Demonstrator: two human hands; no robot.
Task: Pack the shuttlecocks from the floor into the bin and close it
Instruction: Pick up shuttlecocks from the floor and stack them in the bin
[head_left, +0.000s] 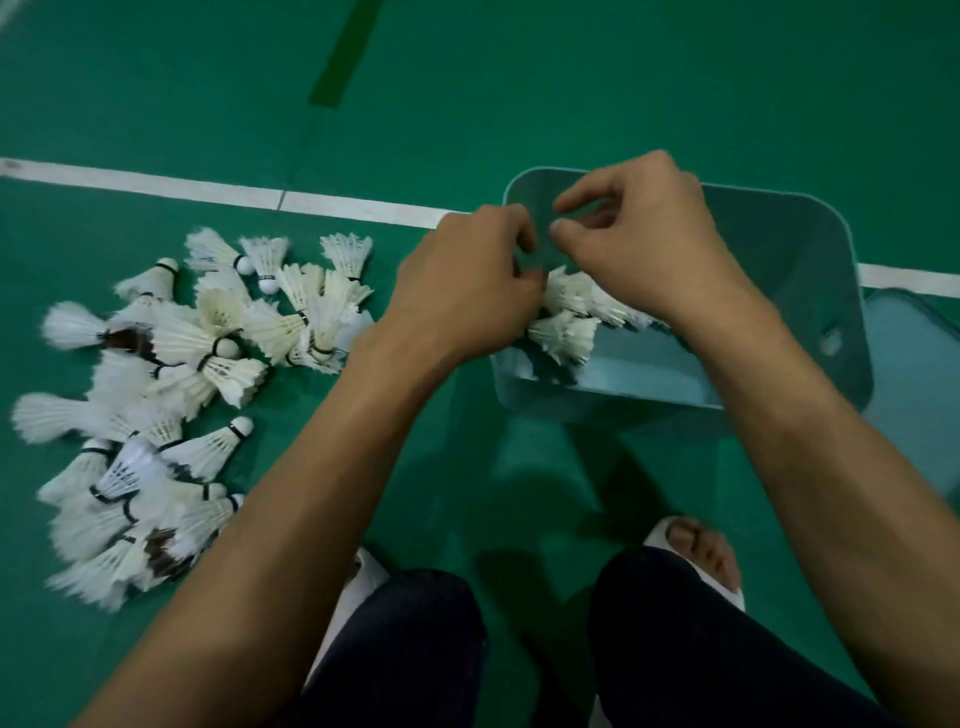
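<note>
A light blue plastic bin (810, 218) stands open on the green floor, right of centre. Several white feather shuttlecocks (569, 322) lie in its near-left corner. A large loose pile of shuttlecocks (176, 374) is spread on the floor to the left. My left hand (467, 283) hovers over the bin's left rim with its fingers curled down against the feathers inside; its fingertips are hidden. My right hand (639, 244) is above the bin, thumb and forefinger a little apart, with nothing visible between them.
A flat light blue lid (914, 374) lies on the floor just right of the bin. A white court line (208, 189) runs behind the pile and the bin. My knees and my feet in white sandals (696, 556) are close below the bin.
</note>
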